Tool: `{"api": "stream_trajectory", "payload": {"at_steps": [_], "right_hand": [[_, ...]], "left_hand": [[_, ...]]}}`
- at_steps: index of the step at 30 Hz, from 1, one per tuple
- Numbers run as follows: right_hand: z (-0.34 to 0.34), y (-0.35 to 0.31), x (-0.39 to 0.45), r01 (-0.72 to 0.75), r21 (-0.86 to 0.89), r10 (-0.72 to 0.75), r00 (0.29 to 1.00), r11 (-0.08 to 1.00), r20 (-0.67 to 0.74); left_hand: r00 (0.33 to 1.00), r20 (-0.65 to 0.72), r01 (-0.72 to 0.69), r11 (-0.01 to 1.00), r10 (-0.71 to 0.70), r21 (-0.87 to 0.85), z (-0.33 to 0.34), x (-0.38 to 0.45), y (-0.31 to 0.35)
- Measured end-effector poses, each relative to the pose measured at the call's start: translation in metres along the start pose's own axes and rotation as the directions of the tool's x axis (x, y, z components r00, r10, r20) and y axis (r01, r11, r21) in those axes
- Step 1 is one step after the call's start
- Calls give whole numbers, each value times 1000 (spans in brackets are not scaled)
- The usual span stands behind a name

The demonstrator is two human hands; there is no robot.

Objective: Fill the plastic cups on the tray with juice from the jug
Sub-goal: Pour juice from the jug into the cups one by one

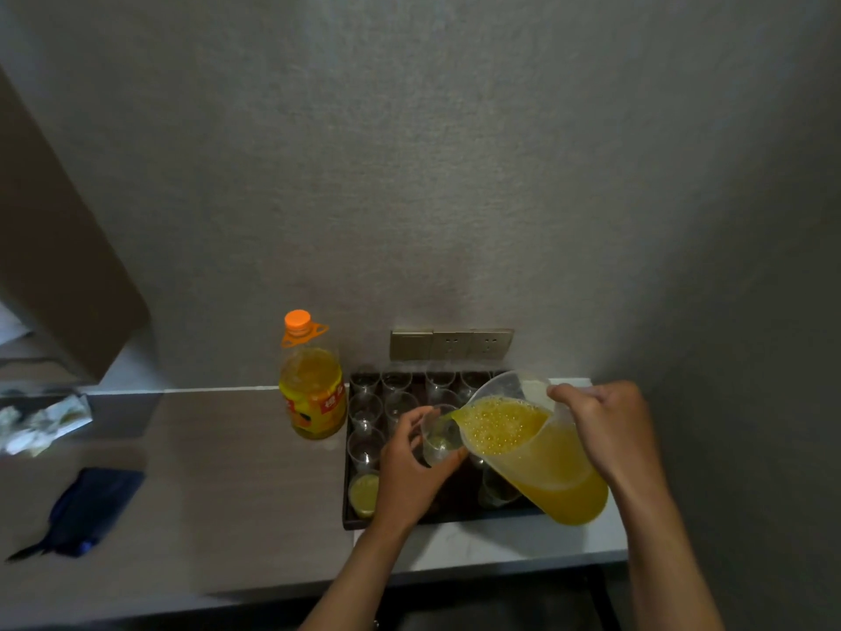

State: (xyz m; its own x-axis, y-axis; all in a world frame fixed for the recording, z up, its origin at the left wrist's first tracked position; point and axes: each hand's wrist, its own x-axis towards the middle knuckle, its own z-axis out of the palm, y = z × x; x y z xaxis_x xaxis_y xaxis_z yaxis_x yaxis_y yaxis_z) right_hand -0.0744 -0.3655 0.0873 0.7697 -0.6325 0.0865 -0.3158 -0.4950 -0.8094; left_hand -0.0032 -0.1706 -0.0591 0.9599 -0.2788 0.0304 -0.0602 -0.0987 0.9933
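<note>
A dark tray sits on the counter and holds several clear plastic cups. One cup at its front left is full of juice. My left hand grips a clear cup lifted over the tray and tilted toward the jug. My right hand holds the clear plastic jug of orange juice by its handle. The jug leans left, its spout touching the held cup's rim. A little liquid shows in that cup.
A large juice bottle with an orange cap stands just left of the tray. A dark blue pouch lies at the counter's front left, crumpled paper beyond it. Wall sockets sit behind the tray. The counter edge runs close in front.
</note>
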Motion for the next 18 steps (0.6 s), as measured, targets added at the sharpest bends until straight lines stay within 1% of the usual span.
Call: {"api": "stream_trajectory", "payload": {"at_steps": [14, 18], "right_hand": [[-17, 2, 4, -15, -7, 15, 1000, 1000, -4], [-18, 3, 5, -39, -8, 39, 999, 999, -12]], "left_hand": [[999, 13, 42, 999, -42, 20, 13, 0, -16], [999, 19, 47, 998, -48, 34, 14, 0, -19]]}}
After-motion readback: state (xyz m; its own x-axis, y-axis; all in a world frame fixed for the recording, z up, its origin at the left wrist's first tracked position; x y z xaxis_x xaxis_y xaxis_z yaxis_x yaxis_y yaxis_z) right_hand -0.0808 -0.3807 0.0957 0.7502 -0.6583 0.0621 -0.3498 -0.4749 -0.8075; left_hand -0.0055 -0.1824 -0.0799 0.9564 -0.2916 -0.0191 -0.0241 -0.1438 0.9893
